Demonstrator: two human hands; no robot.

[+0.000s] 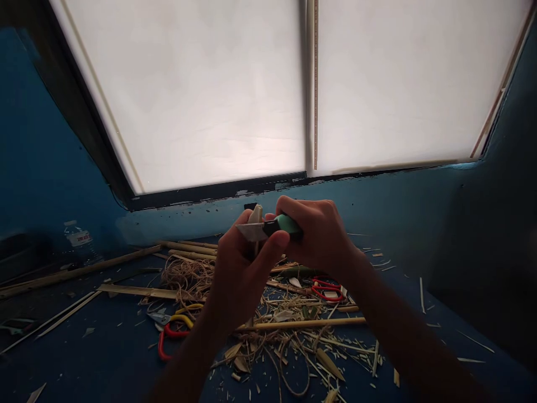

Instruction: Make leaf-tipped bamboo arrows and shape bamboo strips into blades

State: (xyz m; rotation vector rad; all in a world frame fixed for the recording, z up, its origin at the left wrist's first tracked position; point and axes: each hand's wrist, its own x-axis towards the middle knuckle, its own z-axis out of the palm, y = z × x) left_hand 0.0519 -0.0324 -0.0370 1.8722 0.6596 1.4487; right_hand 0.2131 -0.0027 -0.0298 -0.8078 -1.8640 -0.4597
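Held up above the table, my right hand (316,232) grips a utility knife (287,224) with a green and black handle. Its bare blade points left and lies across a pale piece of bamboo (255,214). My left hand (239,263) is closed around that piece, whose tip pokes up between thumb and fingers. My left thumb reaches toward the knife handle. Most of the bamboo piece is hidden inside the left hand.
Below lie a tangle of brown twine (187,277), scissors with red and yellow handles (170,330), red-handled scissors (328,290), a bamboo stick (306,323) and many shavings. A plastic bottle (79,240) stands at the left, near a bright window (218,95).
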